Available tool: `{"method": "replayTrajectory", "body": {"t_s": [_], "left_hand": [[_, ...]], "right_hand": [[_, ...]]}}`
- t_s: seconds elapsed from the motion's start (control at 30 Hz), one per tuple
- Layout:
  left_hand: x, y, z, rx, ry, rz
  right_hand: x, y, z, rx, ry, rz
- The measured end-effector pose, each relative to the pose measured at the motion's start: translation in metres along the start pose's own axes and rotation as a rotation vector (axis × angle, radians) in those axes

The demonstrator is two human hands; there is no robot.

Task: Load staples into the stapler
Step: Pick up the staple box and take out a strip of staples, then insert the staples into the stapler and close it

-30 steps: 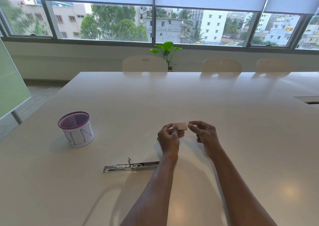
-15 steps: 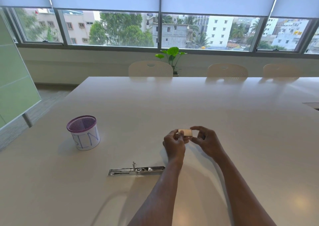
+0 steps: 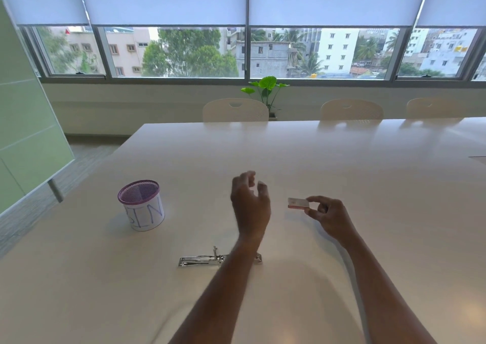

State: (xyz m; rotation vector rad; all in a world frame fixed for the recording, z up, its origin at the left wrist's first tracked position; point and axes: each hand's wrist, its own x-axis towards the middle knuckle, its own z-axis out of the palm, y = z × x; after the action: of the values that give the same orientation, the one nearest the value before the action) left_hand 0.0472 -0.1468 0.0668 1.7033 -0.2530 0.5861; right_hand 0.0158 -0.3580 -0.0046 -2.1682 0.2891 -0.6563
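A metal stapler (image 3: 202, 259) lies opened flat on the white table (image 3: 315, 154), partly hidden under my left forearm. My right hand (image 3: 328, 214) pinches a small flat staple box (image 3: 298, 203) between thumb and fingers, held just above the table to the right of centre. My left hand (image 3: 249, 201) hovers above the table with fingers spread and curled, holding nothing, about a hand's width left of the box and beyond the stapler.
A purple mesh cup (image 3: 141, 204) wrapped in white paper marked "BIN" stands at the left. Three pale chairs (image 3: 235, 110) line the table's far edge, with a green plant (image 3: 265, 88) behind. A green glass board (image 3: 29, 138) leans at the far left.
My left hand has let go of the staple box and lifted away to the left. My right hand has carried the box to the right.
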Motion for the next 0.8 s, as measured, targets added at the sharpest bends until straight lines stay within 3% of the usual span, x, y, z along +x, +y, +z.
{"method": "replayTrajectory", "body": {"t_s": [0.17,0.37,0.53,0.67,0.8], "left_hand": [[0.016,-0.030,-0.095,0.237,0.008,0.139],[-0.007,-0.106,-0.196,0.782,-0.118,-0.128],[-0.012,-0.109,-0.214,0.751,-0.176,-0.186],[-0.015,-0.105,-0.211,0.673,-0.211,-0.160],[-0.019,-0.099,-0.213,0.518,-0.302,-0.120]], "right_hand": [[-0.003,0.000,0.003,-0.089,-0.019,-0.017],[-0.004,0.003,0.011,-0.133,-0.042,0.021],[-0.006,0.004,0.011,-0.210,-0.069,0.065],[-0.005,0.001,0.002,-0.101,-0.067,0.094],[-0.006,0.001,-0.018,0.153,0.037,0.363]]}}
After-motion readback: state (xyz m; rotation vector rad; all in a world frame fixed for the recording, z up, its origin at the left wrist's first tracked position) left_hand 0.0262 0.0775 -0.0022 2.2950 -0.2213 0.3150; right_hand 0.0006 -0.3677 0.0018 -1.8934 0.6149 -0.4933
